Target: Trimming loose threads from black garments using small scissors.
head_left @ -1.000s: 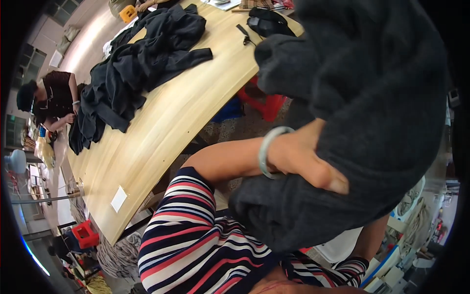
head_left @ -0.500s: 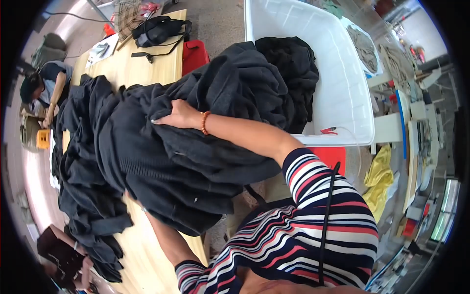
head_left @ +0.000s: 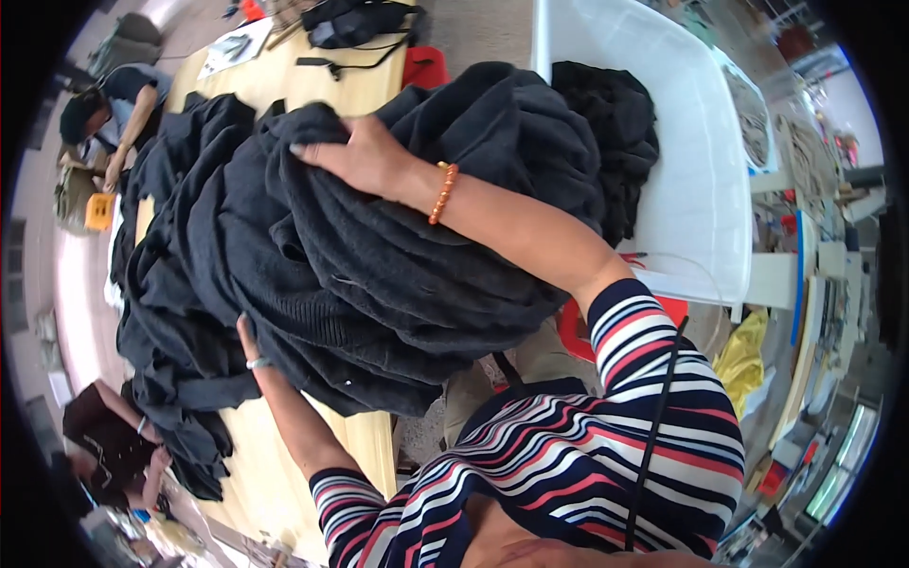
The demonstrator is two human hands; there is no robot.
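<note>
Dark knit garments lie bunched in one thick bundle before the person, over the near edge of the pale wooden table, between a spread of dark clothing on its top and the white tub. On the upper side, the right hand grips a fold, thumb laid along the cloth and fingertips sunk out of sight. Lower down, the left hand is against the bundle's left side with its thumb showing; its fingers are hidden, so whether they are closed I cannot tell. Layers under the right hand look loose, so a piece could slide out if only the outer fold is pinched. The lower part hangs beyond the table edge, and its weight could drag cloth toward the floor should the left hand lose its support. Where bundle and clothing meet, a sleeve could snag and pull a neighbour along. At the other end, fabric could catch on the tub's rim, though I cannot tell if they touch. The black cord hanging down the striped top could also tangle if cloth is drawn close.
</note>
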